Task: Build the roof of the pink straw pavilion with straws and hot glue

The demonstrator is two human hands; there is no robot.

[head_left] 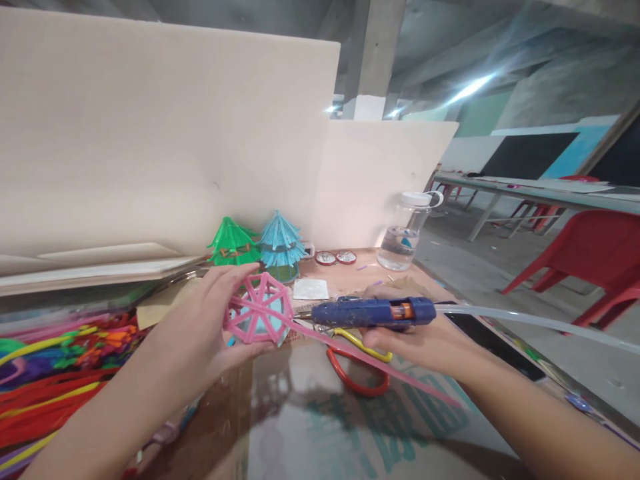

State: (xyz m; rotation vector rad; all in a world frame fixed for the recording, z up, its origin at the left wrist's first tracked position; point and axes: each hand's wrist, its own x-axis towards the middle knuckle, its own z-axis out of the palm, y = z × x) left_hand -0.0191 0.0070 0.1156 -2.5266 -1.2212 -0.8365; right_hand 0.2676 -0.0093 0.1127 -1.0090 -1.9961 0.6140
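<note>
My left hand (225,313) is closed around the edge of a pink pipe-cleaner frame (261,310), an octagon with spokes meeting at its middle and something light blue behind it. From its right side a long loose pink pipe cleaner (380,367) trails down to the right. My right hand (400,333) grips a blue glue gun (370,312), whose nozzle points left at the frame's right edge; I cannot tell whether it touches. A clear glue stick (525,317) runs out of the gun's back. Scissors with red and yellow handles (359,383) lie beneath the gun.
Green (233,241) and blue (281,243) pipe-cleaner pavilions stand behind my left hand. A water bottle (403,233) stands at the back right, a dark phone (493,343) near the right edge. Bundles of coloured pipe cleaners (50,400) fill the left. Pale boards (165,133) rise behind.
</note>
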